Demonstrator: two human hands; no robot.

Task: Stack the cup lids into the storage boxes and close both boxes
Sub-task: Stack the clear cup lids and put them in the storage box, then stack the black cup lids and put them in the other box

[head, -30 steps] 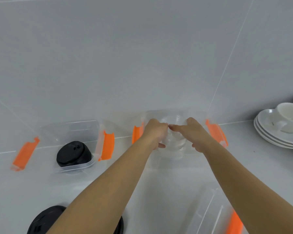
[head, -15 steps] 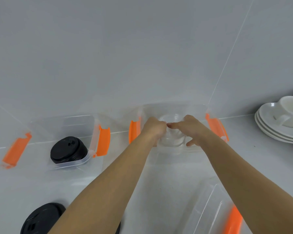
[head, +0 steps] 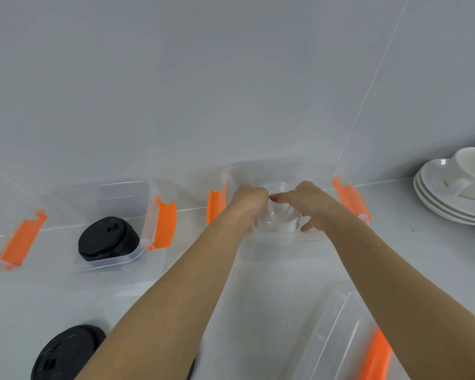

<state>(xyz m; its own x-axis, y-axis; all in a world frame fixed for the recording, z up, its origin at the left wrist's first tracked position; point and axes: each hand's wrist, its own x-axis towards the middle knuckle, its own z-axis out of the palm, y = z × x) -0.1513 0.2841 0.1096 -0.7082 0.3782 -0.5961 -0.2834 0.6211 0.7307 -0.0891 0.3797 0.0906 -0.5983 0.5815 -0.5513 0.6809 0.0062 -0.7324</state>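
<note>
Both my hands reach into the right clear storage box (head: 321, 171) with orange latches. My left hand (head: 248, 198) and my right hand (head: 305, 200) grip a stack of clear dome cup lids (head: 276, 223) from either side, inside the box. The left clear storage box (head: 99, 190) holds a stack of black cup lids (head: 104, 238) at its front right corner. More black cup lids (head: 63, 355) lie on the counter at the lower left, partly hidden by my left forearm.
A clear box cover with an orange latch (head: 348, 338) lies at the lower right under my right arm. White saucers with a cup (head: 455, 185) stand at the right by the wall. The grey tiled wall rises just behind both boxes.
The view has shifted, so everything sits lower left in frame. My hands have stayed on the clear lids and sunk slightly deeper into the right box.
</note>
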